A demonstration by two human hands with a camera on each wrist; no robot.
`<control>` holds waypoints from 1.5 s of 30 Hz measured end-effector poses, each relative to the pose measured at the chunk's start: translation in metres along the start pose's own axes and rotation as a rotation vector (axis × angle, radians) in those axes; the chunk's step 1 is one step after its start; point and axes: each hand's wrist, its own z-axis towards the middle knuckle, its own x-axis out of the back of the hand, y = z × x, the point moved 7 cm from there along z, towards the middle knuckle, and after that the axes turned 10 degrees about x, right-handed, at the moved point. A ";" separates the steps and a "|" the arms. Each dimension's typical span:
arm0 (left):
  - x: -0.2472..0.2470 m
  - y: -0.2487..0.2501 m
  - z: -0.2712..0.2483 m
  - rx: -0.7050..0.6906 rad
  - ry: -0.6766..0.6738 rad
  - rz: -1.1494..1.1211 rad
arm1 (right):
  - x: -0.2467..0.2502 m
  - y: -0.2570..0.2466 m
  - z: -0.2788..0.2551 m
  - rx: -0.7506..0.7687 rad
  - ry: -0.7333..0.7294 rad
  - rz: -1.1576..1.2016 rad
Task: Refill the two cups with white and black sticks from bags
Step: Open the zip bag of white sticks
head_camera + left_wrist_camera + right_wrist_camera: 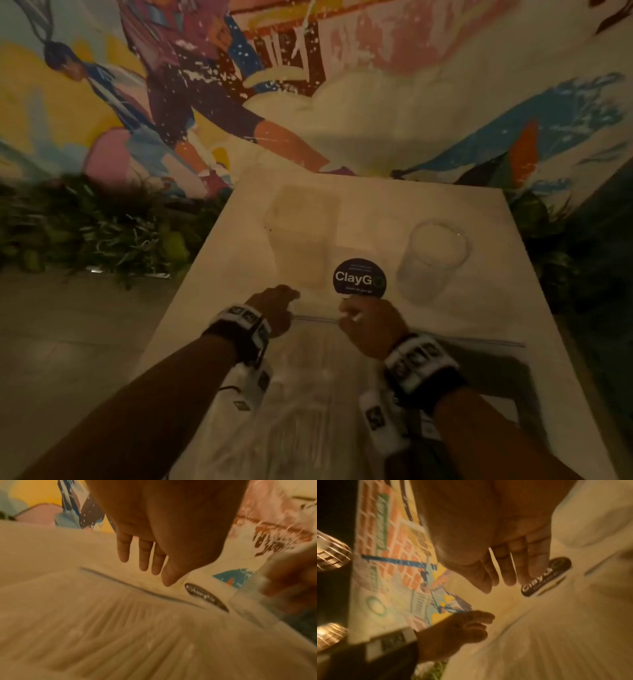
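On the table lies a clear bag of white sticks, zip edge toward the two cups. The left hand is at the left part of the zip, fingers slightly curled — whether it pinches the edge, I cannot tell. The right hand seems to pinch the zip beside the round sticker. Likely step: opening the bag; next, pull both sides apart. The glass cup stands at the right.

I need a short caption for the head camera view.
Both hands at the zip edge of a clear bag on the table.
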 end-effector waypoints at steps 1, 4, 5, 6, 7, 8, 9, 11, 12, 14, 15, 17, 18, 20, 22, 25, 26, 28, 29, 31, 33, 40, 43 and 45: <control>-0.003 0.003 0.002 0.000 -0.010 0.011 | -0.013 -0.002 0.010 -0.032 -0.051 -0.036; -0.015 0.008 0.004 -0.027 0.000 0.133 | -0.046 -0.001 0.027 -0.107 -0.224 -0.219; -0.016 0.006 0.005 -0.030 0.011 0.165 | -0.054 0.005 0.030 -0.127 -0.265 -0.281; -0.014 0.003 0.004 -0.034 0.031 0.168 | -0.059 0.009 0.028 -0.157 -0.300 -0.318; -0.011 -0.001 0.002 -0.047 0.048 0.147 | -0.063 0.013 0.027 -0.178 -0.323 -0.358; -0.005 -0.003 -0.003 -0.071 0.063 0.111 | -0.065 0.013 0.026 -0.180 -0.325 -0.385; 0.000 -0.006 -0.009 -0.085 0.063 0.051 | -0.061 0.007 0.025 -0.164 -0.295 -0.422; 0.013 -0.015 -0.018 -0.113 0.048 -0.073 | -0.045 -0.011 0.026 -0.083 -0.192 -0.426; 0.022 -0.019 -0.025 -0.137 0.045 -0.113 | -0.036 -0.020 0.027 -0.028 -0.131 -0.373; 0.040 -0.025 -0.041 -0.203 0.049 -0.134 | -0.019 -0.044 0.025 0.072 -0.057 -0.242; 0.048 -0.026 -0.051 -0.236 0.055 -0.133 | -0.011 -0.058 0.024 0.135 -0.020 -0.203; 0.067 -0.027 -0.073 -0.300 0.105 -0.086 | 0.007 -0.088 0.017 0.260 0.062 -0.172; 0.078 -0.025 -0.086 -0.337 0.143 -0.054 | 0.016 -0.101 0.013 0.312 0.106 -0.166; 0.099 -0.025 -0.110 -0.410 0.220 -0.056 | 0.033 -0.122 0.006 0.386 0.185 -0.145; 0.114 -0.026 -0.131 -0.446 0.247 -0.084 | 0.048 -0.138 -0.001 0.417 0.210 -0.100; 0.131 -0.029 -0.154 -0.472 0.292 -0.118 | 0.063 -0.163 -0.015 0.466 0.182 -0.098; 0.137 -0.029 -0.160 -0.484 0.317 -0.130 | 0.066 -0.170 -0.019 0.464 0.156 -0.115; 0.146 -0.028 -0.172 -0.494 0.356 -0.141 | 0.070 -0.176 -0.024 0.448 0.106 -0.138; 0.150 -0.029 -0.177 -0.496 0.370 -0.152 | 0.072 -0.178 -0.027 0.462 0.107 -0.150; 0.156 -0.027 -0.185 -0.512 0.369 -0.182 | 0.077 -0.183 -0.030 0.522 0.149 -0.172; 0.159 -0.022 -0.191 -0.524 0.348 -0.177 | 0.082 -0.187 -0.030 0.562 0.203 -0.183; 0.149 -0.014 -0.188 -0.498 0.435 -0.194 | 0.087 -0.185 -0.035 0.620 0.483 -0.272; 0.145 -0.018 -0.186 -0.494 0.489 -0.274 | 0.096 -0.175 -0.050 0.556 0.720 -0.284; 0.141 -0.019 -0.186 -0.477 0.493 -0.332 | 0.105 -0.165 -0.063 0.480 0.892 -0.202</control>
